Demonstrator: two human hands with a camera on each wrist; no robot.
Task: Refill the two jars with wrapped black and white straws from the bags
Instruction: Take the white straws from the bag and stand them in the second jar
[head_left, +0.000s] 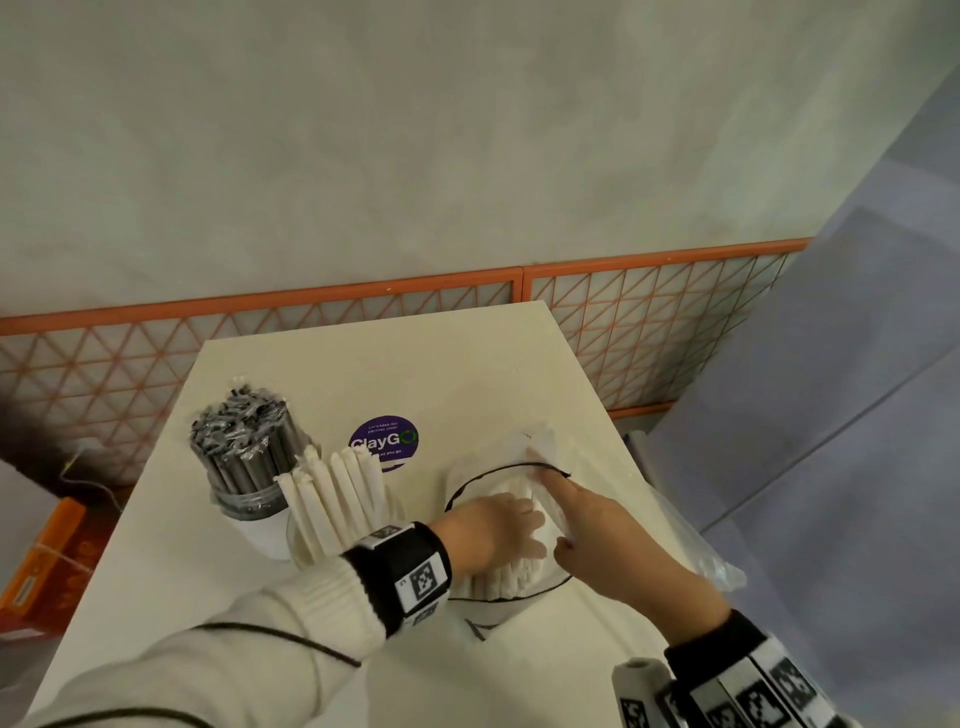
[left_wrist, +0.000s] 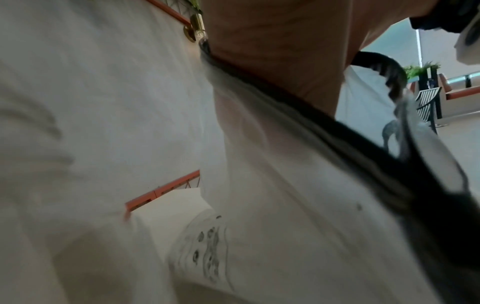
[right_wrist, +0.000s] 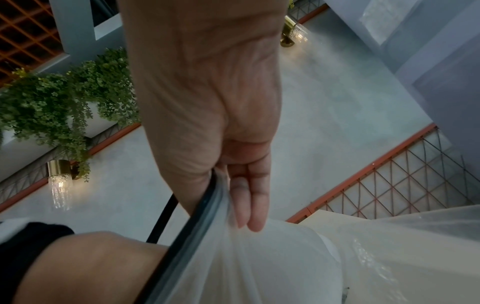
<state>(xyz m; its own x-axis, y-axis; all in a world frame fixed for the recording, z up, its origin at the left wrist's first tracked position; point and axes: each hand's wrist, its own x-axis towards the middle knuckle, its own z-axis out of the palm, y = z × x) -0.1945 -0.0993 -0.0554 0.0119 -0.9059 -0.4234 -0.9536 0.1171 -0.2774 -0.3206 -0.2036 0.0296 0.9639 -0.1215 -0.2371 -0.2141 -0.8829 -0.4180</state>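
Observation:
On the white table (head_left: 467, 364) a jar of black wrapped straws (head_left: 239, 452) stands at the left, with a jar of white wrapped straws (head_left: 332, 504) just in front of it. A clear bag with a black-rimmed mouth (head_left: 498, 470) lies to their right and holds white straws (head_left: 506, 574). My left hand (head_left: 535, 535) reaches into the mouth and its fingers lie over the straws; their grip is hidden. My right hand (head_left: 558, 519) pinches the bag's rim and holds it up. The right wrist view shows that hand (right_wrist: 226, 185) pinching the film of the bag (right_wrist: 285, 267). The left wrist view is blurred plastic.
A purple round sticker (head_left: 384, 441) is on the table behind the bag. More clear plastic (head_left: 696, 545) trails off the table's right edge. An orange lattice fence (head_left: 649, 322) runs behind the table. An orange box (head_left: 41, 561) sits on the floor at the left.

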